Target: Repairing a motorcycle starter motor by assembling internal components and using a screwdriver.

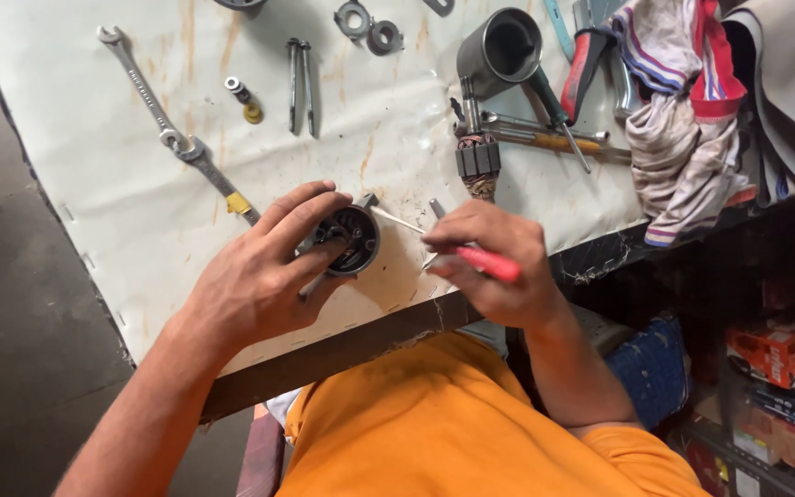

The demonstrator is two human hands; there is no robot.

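My left hand [264,276] grips a small round black motor part [350,237] near the front edge of the white-covered workbench [121,184]. My right hand [494,267] holds a tool with a red handle [489,264]; its thin metal tip [397,221] reaches toward the round part. A motor armature with copper windings [478,164] stands just beyond my right hand, below a grey metal cylinder housing [501,46].
Two spanners [154,106] lie end to end at the left, with two long bolts [301,85], small fittings [241,97] and round metal pieces [370,28]. Screwdrivers [558,138] and a striped rag [683,120] sit at the right. Boxes [775,368] are stacked below.
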